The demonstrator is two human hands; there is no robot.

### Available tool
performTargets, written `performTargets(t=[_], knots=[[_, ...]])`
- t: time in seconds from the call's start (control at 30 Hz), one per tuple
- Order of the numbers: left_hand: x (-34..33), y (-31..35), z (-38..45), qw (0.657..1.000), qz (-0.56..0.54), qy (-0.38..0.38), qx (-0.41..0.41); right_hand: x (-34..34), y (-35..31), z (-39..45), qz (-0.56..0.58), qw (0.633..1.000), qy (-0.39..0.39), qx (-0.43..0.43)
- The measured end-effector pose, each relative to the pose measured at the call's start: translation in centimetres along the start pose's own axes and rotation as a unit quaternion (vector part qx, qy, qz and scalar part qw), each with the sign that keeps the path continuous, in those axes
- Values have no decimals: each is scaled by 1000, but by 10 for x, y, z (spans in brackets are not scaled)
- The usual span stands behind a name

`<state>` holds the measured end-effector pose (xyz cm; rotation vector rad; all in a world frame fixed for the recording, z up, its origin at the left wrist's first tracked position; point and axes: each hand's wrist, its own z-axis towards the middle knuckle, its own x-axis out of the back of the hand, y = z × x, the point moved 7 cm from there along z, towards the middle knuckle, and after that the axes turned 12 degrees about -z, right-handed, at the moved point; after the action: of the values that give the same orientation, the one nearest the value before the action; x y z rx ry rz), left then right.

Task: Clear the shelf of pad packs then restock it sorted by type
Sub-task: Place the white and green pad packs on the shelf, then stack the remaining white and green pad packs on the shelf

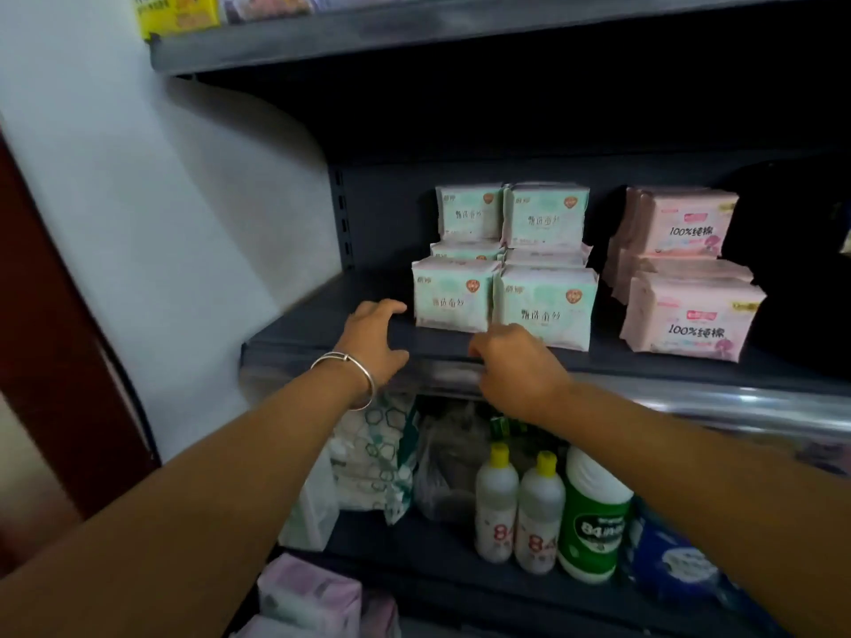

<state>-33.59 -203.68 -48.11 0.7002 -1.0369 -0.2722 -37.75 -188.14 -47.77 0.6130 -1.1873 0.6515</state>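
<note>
Both hands were at the front edge of the shelf [322, 333]. The left hand [375, 345], a bangle [347, 368] at its wrist, hovered open and empty, fingers curled, just at 9 o'clock of the green packs [502, 264]. The right hand [518, 373] was loosely curled and held nothing, knuckles just below the front green pack at 6 o'clock. The green packs stood stacked mid-shelf; the pink packs [681, 274] were piled at 3 o'clock of them, apart. White bottles [518, 513] stood on the level below.
</note>
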Motion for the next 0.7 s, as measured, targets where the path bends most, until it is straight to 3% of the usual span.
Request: performTargets(t=[0.27, 0.47, 0.7], knots=[[-35, -43, -112, 997, 71, -35, 5, -69, -37, -72, -53, 996, -75, 9], [-50, -141, -196, 979, 118, -123, 115, -149, -86, -104, -35, 986, -157, 37], [-53, -225, -239, 943, 190, -213, 169, -218, -156, -107, 0, 969, -233, 78]])
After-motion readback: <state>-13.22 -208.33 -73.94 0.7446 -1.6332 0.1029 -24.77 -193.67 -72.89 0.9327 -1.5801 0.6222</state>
